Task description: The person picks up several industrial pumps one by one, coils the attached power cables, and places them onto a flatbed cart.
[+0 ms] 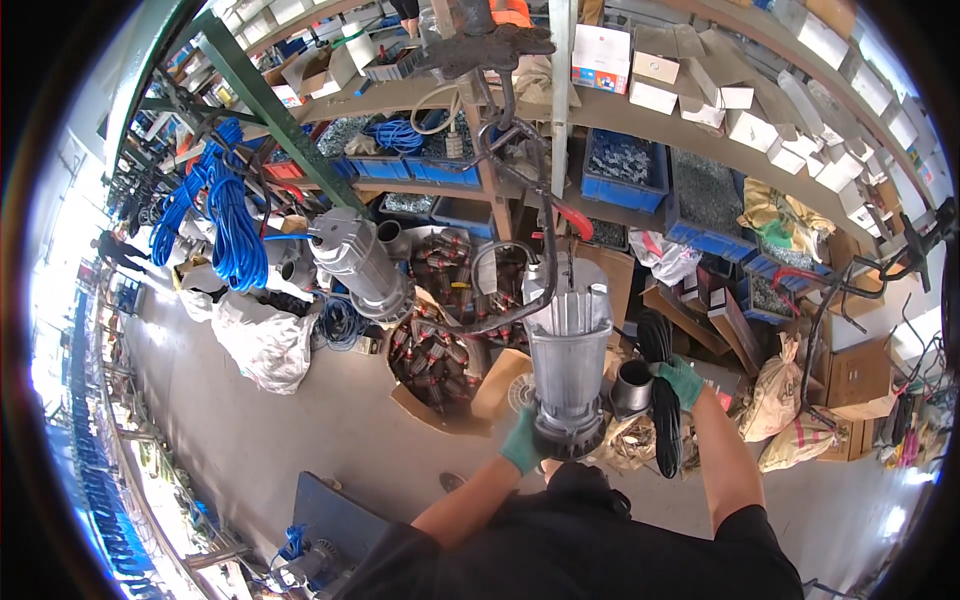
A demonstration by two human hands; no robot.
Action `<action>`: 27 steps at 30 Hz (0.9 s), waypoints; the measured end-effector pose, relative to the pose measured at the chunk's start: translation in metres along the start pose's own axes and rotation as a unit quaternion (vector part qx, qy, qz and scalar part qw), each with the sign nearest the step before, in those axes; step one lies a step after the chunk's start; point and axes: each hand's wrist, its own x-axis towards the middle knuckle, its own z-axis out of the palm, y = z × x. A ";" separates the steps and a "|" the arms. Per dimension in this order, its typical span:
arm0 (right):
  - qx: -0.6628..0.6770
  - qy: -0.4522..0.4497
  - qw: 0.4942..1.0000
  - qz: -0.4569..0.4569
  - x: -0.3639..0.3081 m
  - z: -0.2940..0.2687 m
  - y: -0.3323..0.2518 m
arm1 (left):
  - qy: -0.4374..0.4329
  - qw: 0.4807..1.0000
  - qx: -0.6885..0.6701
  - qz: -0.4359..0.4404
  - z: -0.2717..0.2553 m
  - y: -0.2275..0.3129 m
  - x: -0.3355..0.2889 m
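A grey metal submersible pump (568, 335) hangs upright in front of me, under a dark hook-like hanger (550, 240). My left hand (522, 442), in a green glove, grips the left side of the pump's lower end; its fingers are partly hidden and blurred. A round outlet pipe (632, 385) sticks out at the pump's lower right. Just right of it, a long bundle of black cable (667, 420) hangs down. My right hand (682, 380), also green-gloved, is closed on that cable bundle, its fingertips partly hidden behind it.
A second pump (358, 262) hangs at the left with a blue cable coil (235, 235). Beyond stand a carton of dark red-and-black parts (432, 375), blue bins (625, 170) and shelves with white boxes (600, 55). Sacks (772, 385) lie at the right; a dark blue platform (335, 525) stands lower left.
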 end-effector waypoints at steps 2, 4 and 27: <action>0.007 0.006 1.000 -0.002 -0.001 -0.003 0.010 | 0.003 1.000 0.001 -0.002 -0.003 -0.001 0.000; 0.013 0.010 1.000 -0.004 -0.002 -0.006 0.019 | 0.007 1.000 0.003 -0.004 -0.007 -0.003 0.000; -0.327 0.157 0.880 -0.308 0.042 0.087 -0.017 | 0.202 0.963 0.108 0.144 -0.122 0.144 -0.032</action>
